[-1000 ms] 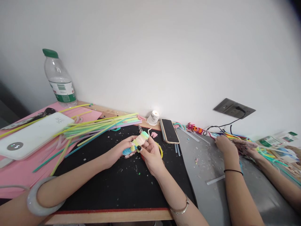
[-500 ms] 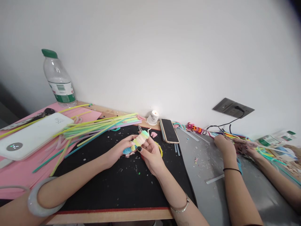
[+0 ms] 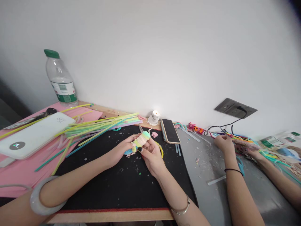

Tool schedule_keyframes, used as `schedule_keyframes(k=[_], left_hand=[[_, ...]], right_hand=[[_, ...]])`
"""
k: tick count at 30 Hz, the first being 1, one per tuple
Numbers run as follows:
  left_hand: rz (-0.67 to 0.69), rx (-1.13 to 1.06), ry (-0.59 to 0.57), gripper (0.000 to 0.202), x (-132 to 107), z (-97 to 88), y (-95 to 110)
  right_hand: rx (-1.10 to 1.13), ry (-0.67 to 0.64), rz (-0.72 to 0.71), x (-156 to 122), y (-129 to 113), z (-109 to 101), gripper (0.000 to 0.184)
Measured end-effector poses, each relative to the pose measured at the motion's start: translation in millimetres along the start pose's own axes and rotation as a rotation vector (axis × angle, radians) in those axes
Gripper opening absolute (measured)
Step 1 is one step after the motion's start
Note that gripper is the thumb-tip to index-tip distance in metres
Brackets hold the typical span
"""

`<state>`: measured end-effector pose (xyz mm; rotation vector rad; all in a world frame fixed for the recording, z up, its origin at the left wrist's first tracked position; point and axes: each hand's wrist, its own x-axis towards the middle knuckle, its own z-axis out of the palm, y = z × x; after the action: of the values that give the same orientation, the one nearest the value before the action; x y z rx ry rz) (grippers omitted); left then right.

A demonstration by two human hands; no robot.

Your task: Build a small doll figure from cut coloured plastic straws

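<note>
Both my hands meet over a black mat (image 3: 113, 185). My left hand (image 3: 121, 150) and my right hand (image 3: 151, 154) are closed together on a small pastel coil (image 3: 140, 140) wound in green, cream, yellow and blue bands. A thin cream end sticks up from its top. My left wrist wears a pale bangle (image 3: 39, 199), my right a thin bracelet (image 3: 181, 208). A bundle of long yellow, green and lilac strips (image 3: 98, 125) lies just behind my hands.
A plastic bottle (image 3: 60, 80) stands far left, a white power bank (image 3: 33, 135) on pink paper. A lit candle (image 3: 154, 116) and a phone (image 3: 169, 130) lie by the wall. To the right, another person's hands (image 3: 224, 142) handle coloured strips on a grey mat.
My hands and the coil have barely shifted; the view has drifted slightly. The other person's hands have moved a little among the strips.
</note>
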<state>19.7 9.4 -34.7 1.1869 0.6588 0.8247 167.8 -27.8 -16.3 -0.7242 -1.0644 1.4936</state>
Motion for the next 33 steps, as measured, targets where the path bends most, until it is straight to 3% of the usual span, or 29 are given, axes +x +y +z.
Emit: schedule_keyframes(k=[16, 25, 28, 33], left_hand=[[0.009, 0.012, -0.022, 0.051, 0.3, -0.1, -0.3], [0.097, 0.177, -0.036, 0.050, -8.3, -1.3, 9.6], [0.079, 0.182, -0.048, 0.051, -9.3, -0.3, 10.2], [0.030, 0.202, -0.070, 0.053, -10.8, 1.9, 14.1]], right_hand=[[-0.015, -0.021, -0.005, -0.6, 0.7, -0.7, 0.048], [-0.221, 0.010, -0.122, -1.4, -4.5, -12.9, 0.062], [-0.215, -0.007, -0.141, -1.7, -8.1, -14.3, 0.071], [-0.201, 0.036, -0.122, -2.4, -7.2, -14.5, 0.067]])
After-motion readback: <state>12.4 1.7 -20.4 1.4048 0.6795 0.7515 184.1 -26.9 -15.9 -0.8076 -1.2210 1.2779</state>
